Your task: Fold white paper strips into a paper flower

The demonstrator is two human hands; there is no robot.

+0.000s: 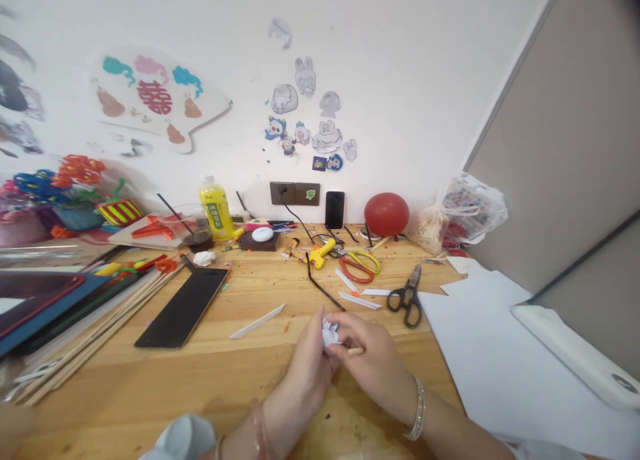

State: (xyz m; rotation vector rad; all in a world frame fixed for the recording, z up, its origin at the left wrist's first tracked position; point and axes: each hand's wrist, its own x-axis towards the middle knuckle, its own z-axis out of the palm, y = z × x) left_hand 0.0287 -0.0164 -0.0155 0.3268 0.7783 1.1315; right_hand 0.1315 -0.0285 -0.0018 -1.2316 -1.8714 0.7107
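Near the front middle of the table, my left hand (313, 360) is closed around a small folded piece of white paper (330, 333). My right hand (375, 353) pinches the same paper from the other side with thumb and fingertips. The pale end of a thin stick (355, 351) pokes out between the right fingers; the remainder is hidden. Just beyond the hands lies a bent black pipe cleaner (320, 287). White paper strips (360, 301) lie past it, with one more strip (257, 321) to the left. Black-handled scissors (407, 297) rest to the right.
A phone (183, 308) and wooden sticks (107, 333) lie left. Along the back are a yellow bottle (216, 208), a cup with dark drink (196, 237), a yellow glue gun (321, 253), red-and-yellow scissors (361, 267) and a red balloon (387, 213). White sheets (480, 333) cover the right side.
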